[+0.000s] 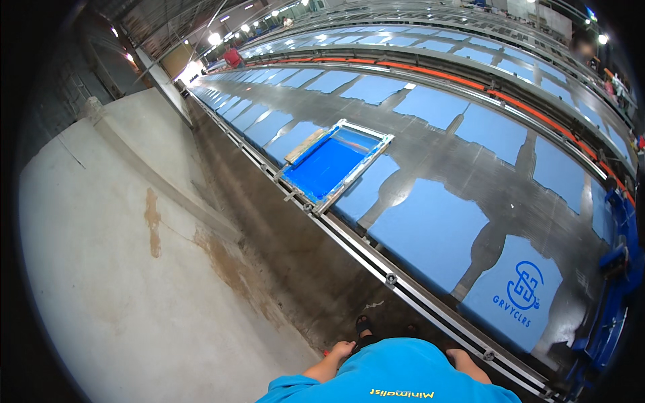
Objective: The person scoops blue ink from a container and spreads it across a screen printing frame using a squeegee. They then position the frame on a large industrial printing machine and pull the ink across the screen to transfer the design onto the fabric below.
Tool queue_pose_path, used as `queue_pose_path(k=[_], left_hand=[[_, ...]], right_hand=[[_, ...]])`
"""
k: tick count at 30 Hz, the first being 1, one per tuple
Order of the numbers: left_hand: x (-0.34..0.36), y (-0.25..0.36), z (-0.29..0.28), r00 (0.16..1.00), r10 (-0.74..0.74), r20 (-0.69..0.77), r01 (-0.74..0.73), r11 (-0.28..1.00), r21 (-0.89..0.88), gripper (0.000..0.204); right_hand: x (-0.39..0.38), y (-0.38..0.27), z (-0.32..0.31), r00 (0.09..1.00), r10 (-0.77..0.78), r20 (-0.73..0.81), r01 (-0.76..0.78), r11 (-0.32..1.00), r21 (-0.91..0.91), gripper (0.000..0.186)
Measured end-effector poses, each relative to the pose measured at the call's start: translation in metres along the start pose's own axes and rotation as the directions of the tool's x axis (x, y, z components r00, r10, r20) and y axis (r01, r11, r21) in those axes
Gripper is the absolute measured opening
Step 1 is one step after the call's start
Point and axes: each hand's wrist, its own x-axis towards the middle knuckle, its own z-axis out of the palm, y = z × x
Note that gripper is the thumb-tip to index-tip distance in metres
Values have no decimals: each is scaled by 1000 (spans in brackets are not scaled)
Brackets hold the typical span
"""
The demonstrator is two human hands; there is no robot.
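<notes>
Closest to me, the left hand (341,349) hangs low beside the turquoise shirt (393,376), its fingers loosely curled and holding nothing. On the other side I see only a bare forearm by the shirt's edge; the right hand itself is out of view, so I cannot tell how its fingers sit. Below the shirt, 1 dark sandalled foot (363,326) stands on the stained concrete floor (134,282), just beside the metal guide rail (390,277) that edges the long glossy dark worktop (430,148).

Nearest on that worktop lies a blue fabric panel bearing a darker blue printed emblem (514,295); plain blue panels (430,232) follow in a row, each flat, presumably so a screen can sit flush on it. Farther along, the aluminium-framed printing screen flooded with blue ink (334,163) rests across 1 panel, butted against the rail, a wooden squeegee (306,145) lying at its far-left end. It is well apart from both arms. An orange strip (470,80) runs beyond, and a red-shirted person (233,56) works far off.
</notes>
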Motion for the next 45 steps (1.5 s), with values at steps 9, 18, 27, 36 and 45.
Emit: queue_pose_path(k=[9, 18, 27, 36, 45], left_hand=[[9, 30, 21, 988, 140, -70, -128, 980, 153, 57], [14, 51, 19, 994, 63, -87, -62, 998, 13, 50], [32, 60, 12, 979, 192, -75, -181, 975, 128, 46], [12, 43, 10, 982, 180, -57, -175, 980, 94, 45], [-1, 10, 20, 945, 256, -202, -241, 966, 92, 40]], right_hand=[[2, -1, -11, 1000, 4, 10, -4, 1000, -17, 45], [4, 5, -17, 1000, 5, 4, -5, 1000, 6, 46], [2, 6, -14, 1000, -13, 2, 13, 1000, 9, 46], [4, 2, -9, 999, -41, -14, 41, 999, 9, 46], [13, -20, -8, 993, -103, -52, 104, 994, 16, 47]])
